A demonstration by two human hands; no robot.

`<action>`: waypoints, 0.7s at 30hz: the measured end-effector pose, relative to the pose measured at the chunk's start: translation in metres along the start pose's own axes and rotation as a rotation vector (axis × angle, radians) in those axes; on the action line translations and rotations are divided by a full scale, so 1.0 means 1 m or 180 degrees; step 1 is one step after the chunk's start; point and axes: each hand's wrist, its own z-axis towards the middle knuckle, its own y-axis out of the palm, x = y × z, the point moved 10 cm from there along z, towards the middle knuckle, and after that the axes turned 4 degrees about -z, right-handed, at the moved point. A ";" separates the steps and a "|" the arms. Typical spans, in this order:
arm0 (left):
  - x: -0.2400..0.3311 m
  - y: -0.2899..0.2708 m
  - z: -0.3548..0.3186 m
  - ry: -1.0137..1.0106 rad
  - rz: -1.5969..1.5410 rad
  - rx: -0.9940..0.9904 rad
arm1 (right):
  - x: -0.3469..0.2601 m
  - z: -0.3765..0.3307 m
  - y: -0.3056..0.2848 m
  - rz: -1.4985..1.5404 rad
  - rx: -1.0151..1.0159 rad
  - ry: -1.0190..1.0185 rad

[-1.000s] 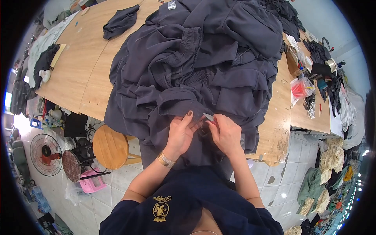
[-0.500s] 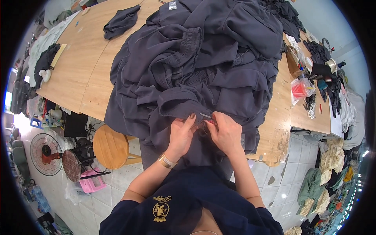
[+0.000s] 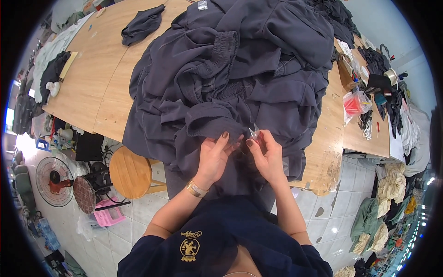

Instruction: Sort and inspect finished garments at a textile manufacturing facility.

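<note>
A large heap of dark grey garments [image 3: 295, 83] covers the table in front of me and hangs over its near edge. My left hand [image 3: 212, 159] is closed on the edge of one dark grey garment [image 3: 210, 121], thumb on top of the cloth. Just right of it, my right hand [image 3: 269, 157] grips small thread snips [image 3: 252, 133], whose silver blades point up and away. A little red shows between those fingers; most of the handle is hidden. Gathered elastic waistbands [image 3: 226, 53] show in the heap beyond.
The wooden table [image 3: 104, 69] extends to both sides. A small dark grey piece [image 3: 142, 25] lies at the far left. Below stand a round wooden stool [image 3: 130, 173] and a fan [image 3: 54, 181]. A red-and-clear plastic bag [image 3: 356, 104] sits on the right side.
My right hand has turned and drawn slightly right, away from the cloth edge, and the snips now point upward. My left hand stays almost in place on the garment.
</note>
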 end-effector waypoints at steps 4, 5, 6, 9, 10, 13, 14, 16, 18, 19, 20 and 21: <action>-0.001 -0.001 0.000 0.0182 0.0038 -0.0226 | 0.000 0.002 0.014 0.0441 0.0039 0.0497; 0.000 -0.005 0.000 0.0294 0.0093 -0.0202 | -0.002 0.002 0.017 0.0224 0.0111 0.0430; -0.001 -0.007 0.001 0.0296 0.0096 -0.0199 | -0.009 0.002 0.017 -0.0155 0.0143 0.0435; 0.000 -0.008 0.002 0.0215 0.0106 -0.0178 | -0.039 -0.009 0.024 -0.0298 0.0104 -0.0538; -0.001 -0.005 0.003 0.0103 0.0088 -0.0181 | -0.042 -0.014 0.029 -0.0318 -0.0106 -0.0720; 0.001 -0.006 0.005 -0.0008 -0.0019 -0.0189 | -0.060 -0.028 0.035 -0.0111 -0.0546 -0.1514; 0.000 -0.007 0.005 -0.0049 -0.0130 -0.0147 | -0.062 -0.029 0.032 0.0005 -0.0511 -0.1626; 0.000 -0.006 0.005 -0.0103 -0.0248 -0.0150 | -0.055 -0.023 0.021 0.0042 -0.0456 -0.1215; -0.001 -0.005 0.005 -0.0066 -0.0306 -0.0241 | -0.033 -0.014 0.010 0.0043 -0.0162 -0.0490; 0.000 -0.003 0.005 -0.0026 -0.0358 -0.0327 | -0.029 -0.010 0.004 -0.0006 0.0065 -0.0383; 0.001 -0.001 0.003 -0.0065 -0.0336 -0.0304 | -0.023 -0.007 0.003 -0.0146 0.0092 -0.0318; 0.002 0.002 0.003 -0.0061 -0.0335 -0.0305 | -0.017 -0.004 0.001 -0.0284 0.0117 -0.0253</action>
